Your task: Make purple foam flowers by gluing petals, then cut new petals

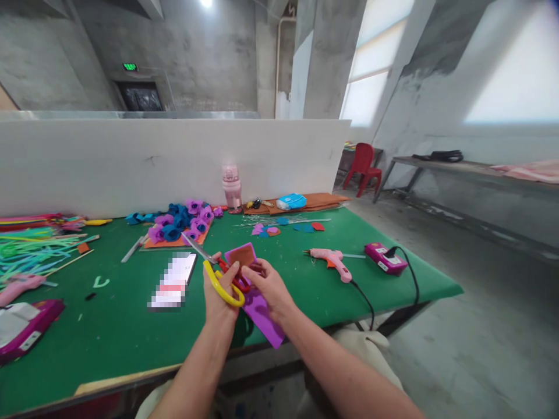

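My left hand [218, 302] is closed around a pair of scissors [213, 282] with one yellow and one red handle. The blades slant up and to the left, away from the purple strip. With its fingers bent, my right hand [273, 291] grips a purple strip [264, 320] of paper or felt, which hangs down toward the table edge. A small brown piece [242, 255] lies against the strip's upper end, between both hands' fingertips. My left thumb also comes close to this piece; whether it presses on it I cannot tell.
Left of my hands lies a phone [174, 282]. Purple and blue flowers [183, 221] are piled behind it. A pink glue gun [329, 259] and a magenta power box [384, 259] with a black cable sit right. A pink bottle [232, 189] stands by the white board.
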A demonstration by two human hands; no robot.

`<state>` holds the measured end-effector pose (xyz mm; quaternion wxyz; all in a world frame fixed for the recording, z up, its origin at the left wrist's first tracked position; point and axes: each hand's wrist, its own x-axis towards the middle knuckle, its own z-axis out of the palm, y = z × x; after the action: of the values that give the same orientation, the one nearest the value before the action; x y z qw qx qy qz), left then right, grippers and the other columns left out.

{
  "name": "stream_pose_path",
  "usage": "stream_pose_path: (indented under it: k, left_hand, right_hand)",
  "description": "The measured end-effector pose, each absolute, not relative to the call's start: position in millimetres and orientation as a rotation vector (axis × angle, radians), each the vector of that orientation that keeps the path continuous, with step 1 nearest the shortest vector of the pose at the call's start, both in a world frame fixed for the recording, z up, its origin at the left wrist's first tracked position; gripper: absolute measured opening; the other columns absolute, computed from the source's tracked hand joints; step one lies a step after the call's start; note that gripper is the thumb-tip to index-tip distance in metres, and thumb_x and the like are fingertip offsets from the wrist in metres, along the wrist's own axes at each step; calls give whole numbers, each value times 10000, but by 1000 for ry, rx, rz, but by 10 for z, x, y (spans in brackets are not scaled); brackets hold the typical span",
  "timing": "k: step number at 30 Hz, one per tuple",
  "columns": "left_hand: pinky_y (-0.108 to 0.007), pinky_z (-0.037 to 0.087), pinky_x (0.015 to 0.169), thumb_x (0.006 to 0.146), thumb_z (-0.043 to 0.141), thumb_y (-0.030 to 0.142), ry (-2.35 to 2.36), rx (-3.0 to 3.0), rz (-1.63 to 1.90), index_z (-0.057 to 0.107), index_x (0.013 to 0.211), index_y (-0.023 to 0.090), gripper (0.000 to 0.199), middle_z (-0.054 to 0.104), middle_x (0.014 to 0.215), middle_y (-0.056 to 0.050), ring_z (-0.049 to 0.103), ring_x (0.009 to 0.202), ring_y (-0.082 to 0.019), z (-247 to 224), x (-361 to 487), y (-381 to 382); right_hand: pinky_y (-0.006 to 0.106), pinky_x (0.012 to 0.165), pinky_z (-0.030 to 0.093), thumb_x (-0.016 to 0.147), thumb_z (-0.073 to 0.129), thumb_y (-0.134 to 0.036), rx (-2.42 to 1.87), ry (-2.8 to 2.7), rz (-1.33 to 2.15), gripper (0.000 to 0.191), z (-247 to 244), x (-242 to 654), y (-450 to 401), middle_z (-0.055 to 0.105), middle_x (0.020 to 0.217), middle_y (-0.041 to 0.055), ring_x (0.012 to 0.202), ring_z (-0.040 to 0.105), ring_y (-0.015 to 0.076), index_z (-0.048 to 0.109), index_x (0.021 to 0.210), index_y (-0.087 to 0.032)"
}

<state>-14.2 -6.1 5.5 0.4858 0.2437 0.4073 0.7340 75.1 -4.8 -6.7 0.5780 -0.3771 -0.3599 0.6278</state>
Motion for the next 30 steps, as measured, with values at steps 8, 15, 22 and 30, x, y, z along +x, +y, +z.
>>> stream_pose_path:
  k: [8, 15, 22, 30]
  left_hand:
    - [-223, 488, 622, 577, 741, 201, 991, 624, 1743, 439, 1081, 248, 589, 588, 807, 36, 611, 630, -99, -6, 59, -106]
    - [-245, 491, 636, 664, 697, 286, 997, 825, 1674, 432, 1125, 233, 535, 595, 780, 28, 619, 646, -115, -2, 6, -109]
    - [-296, 499, 652, 730, 598, 305, 1027, 1143, 1475, 405, 1186, 212, 504, 640, 810, -10, 632, 744, -166, 102, -207, -111]
    - [-299, 512, 689, 725, 655, 334, 1140, 1317, 1538, 439, 1171, 221, 508, 638, 875, -23, 646, 775, -166, 112, -158, -137]
  right_hand:
    - [293, 719, 511, 569, 785, -297, -725, -519, 1463, 310, -101, 573, -50, 677, 766, 20, 700, 632, 158, 618, 796, -169]
    - [289, 678, 493, 567, 767, -307, -766, -514, 1409, 319, -85, 700, 17, 686, 760, 19, 683, 626, 159, 625, 817, -167]
    - [216, 647, 470, 551, 784, -224, -738, -335, 1433, 243, 129, 1029, 80, 684, 684, -22, 630, 609, 102, 622, 728, -183]
    - [208, 600, 465, 583, 788, -180, -690, -254, 1631, 183, 92, 948, -34, 699, 673, -7, 603, 610, 97, 658, 710, -168]
